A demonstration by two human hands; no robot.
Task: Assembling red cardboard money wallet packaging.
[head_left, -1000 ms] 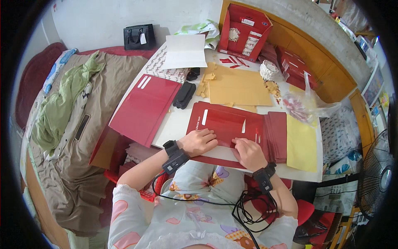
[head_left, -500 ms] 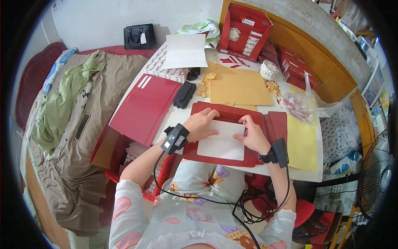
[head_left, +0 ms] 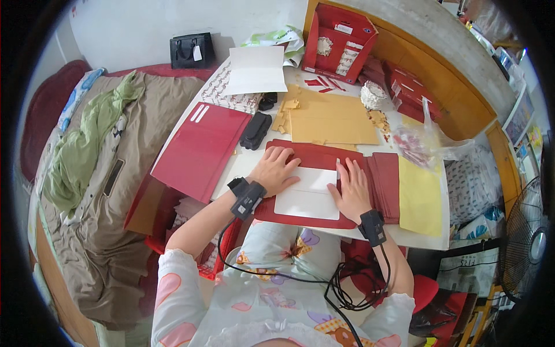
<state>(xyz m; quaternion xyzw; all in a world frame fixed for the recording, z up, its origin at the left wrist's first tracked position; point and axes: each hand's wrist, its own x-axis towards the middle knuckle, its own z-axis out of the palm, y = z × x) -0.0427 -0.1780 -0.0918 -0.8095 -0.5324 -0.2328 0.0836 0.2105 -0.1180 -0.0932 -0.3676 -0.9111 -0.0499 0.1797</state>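
A dark red card piece lies flat at the table's near edge, with a white creased sheet over its middle. My left hand rests palm down across the left side of the card, fingers stretched out, thumb on the white sheet. On the right side my right hand lies flat too, its fingers spread along the sheet's right edge. Both hands look empty. Beside the right hand is a stack of narrow dark red card strips. Black devices with cables sit on both wrists.
Large red sheets and a black object lie to the left. Tan card, a white ruffled piece and an upright red box stand farther back. Yellow paper and a plastic bag are at the right.
My right hand has gone from curled fingers at the card's right edge to lying flat with fingers extended. My left hand has shifted slightly left, its fingers now flatter on the card.
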